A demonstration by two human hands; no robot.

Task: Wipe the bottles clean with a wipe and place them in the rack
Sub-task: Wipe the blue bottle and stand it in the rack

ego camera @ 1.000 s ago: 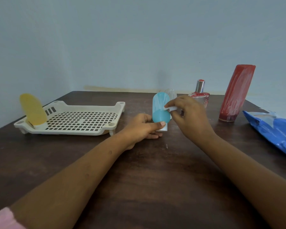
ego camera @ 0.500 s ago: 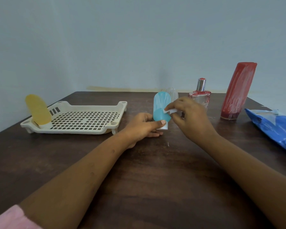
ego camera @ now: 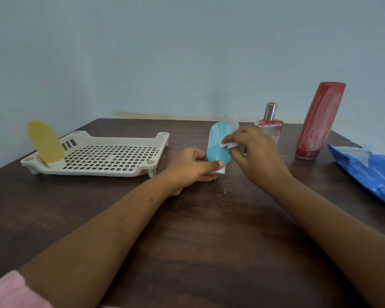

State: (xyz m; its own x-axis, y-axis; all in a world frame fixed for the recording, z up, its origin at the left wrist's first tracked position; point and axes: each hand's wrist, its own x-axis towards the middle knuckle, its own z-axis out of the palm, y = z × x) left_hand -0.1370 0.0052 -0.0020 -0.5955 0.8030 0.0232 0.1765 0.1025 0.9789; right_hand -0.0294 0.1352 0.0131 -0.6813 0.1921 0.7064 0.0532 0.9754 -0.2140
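Mid-wipe: left hand (ego camera: 190, 167) grips the teal bottle (ego camera: 218, 141) low down, right hand (ego camera: 256, 156) pinches the wipe (ego camera: 229, 145); streaks up top need rubbing, then rack (ego camera: 120, 138) at ten o'clock.

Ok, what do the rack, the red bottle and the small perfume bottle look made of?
Rack: cream plastic, matte, moulded with a square-holed grid floor. Red bottle: probably plastic, fairly glossy, smeared with white streaks. Perfume bottle: likely clear glass, since its body is see-through; its cap looks like polished metal or metallised plastic.

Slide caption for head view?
Left hand steadies teal bottle, right hand presses wipe to it; yellow bottle stands in rack.
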